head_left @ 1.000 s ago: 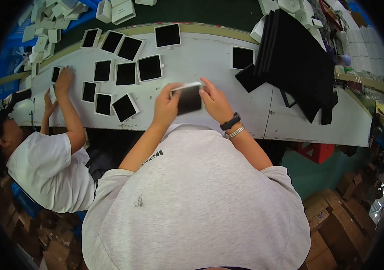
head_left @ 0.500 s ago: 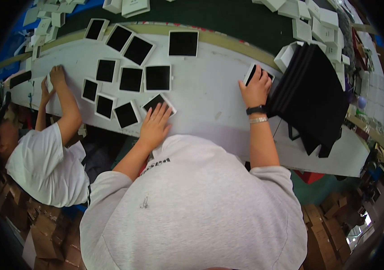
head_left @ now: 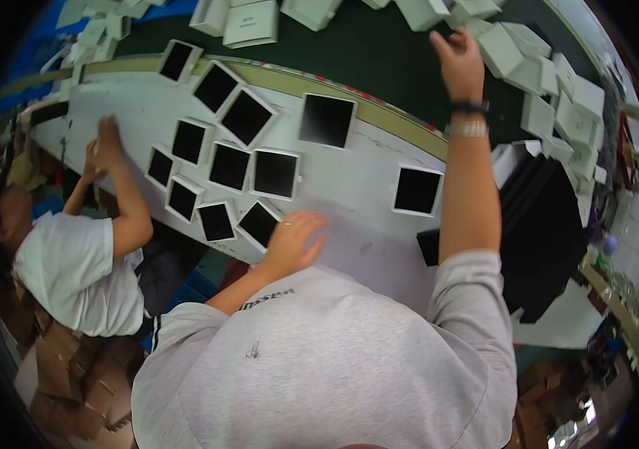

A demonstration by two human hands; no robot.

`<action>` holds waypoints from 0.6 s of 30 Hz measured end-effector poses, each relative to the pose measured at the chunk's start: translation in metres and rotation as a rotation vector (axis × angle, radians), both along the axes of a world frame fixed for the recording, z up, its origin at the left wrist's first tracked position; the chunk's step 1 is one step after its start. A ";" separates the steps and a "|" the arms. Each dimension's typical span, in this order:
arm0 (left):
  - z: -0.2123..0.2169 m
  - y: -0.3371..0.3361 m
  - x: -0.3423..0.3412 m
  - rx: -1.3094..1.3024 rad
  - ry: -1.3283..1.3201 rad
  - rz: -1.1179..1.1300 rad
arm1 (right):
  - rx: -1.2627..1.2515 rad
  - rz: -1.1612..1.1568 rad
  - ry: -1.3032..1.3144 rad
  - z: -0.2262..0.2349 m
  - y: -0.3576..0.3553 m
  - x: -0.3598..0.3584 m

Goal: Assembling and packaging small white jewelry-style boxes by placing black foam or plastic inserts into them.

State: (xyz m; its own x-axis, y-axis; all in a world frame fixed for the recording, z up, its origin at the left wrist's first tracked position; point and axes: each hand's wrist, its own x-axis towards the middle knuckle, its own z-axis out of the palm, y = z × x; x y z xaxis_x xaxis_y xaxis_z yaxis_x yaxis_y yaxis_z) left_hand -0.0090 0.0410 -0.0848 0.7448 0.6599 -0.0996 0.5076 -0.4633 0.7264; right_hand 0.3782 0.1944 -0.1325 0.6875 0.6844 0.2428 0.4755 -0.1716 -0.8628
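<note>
My left hand (head_left: 295, 241) is held low over the near part of the white table, its fingers loosely curled and apart, with nothing visible in them. Beside it lies a tilted white box with a black inside (head_left: 262, 223); whether the hand touches it I cannot tell. My right arm stretches far forward. Over the dark green surface, my right hand (head_left: 460, 67) has thumb and fingers apart and appears to hold nothing. Closest to it are loose white boxes (head_left: 500, 49). Another white box with a black inside (head_left: 417, 190) lies alone left of my right forearm.
Several similar black-filled boxes (head_left: 275, 173) are spread over the left of the table (head_left: 349, 217). A stack of black sheets (head_left: 540, 224) stands at the right. White boxes (head_left: 251, 24) line the green surface (head_left: 364, 56). A co-worker (head_left: 80, 262) works at the left.
My right hand has left the box at the right and reached forward over the green surface. My left hand has come off its tilted box, moving right. The whole view has shifted.
</note>
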 end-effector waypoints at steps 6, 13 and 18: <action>-0.010 -0.001 0.096 0.168 -0.145 -0.333 | -0.214 -0.050 -0.076 -0.031 0.057 0.009; -0.046 0.000 0.085 0.379 0.191 -0.251 | 0.222 -0.207 0.744 0.034 -0.153 -0.079; -0.017 0.010 0.011 0.331 0.387 -0.173 | -0.194 -0.112 0.951 0.025 -0.265 -0.146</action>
State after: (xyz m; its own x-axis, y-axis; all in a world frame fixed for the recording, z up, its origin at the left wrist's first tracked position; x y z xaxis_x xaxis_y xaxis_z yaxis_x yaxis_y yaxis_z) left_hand 0.0020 0.0509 -0.1018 0.7955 0.5734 -0.1958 0.6052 -0.7364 0.3025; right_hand 0.2325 -0.0704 -0.1076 0.6018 0.5725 -0.5568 -0.4322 -0.3529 -0.8299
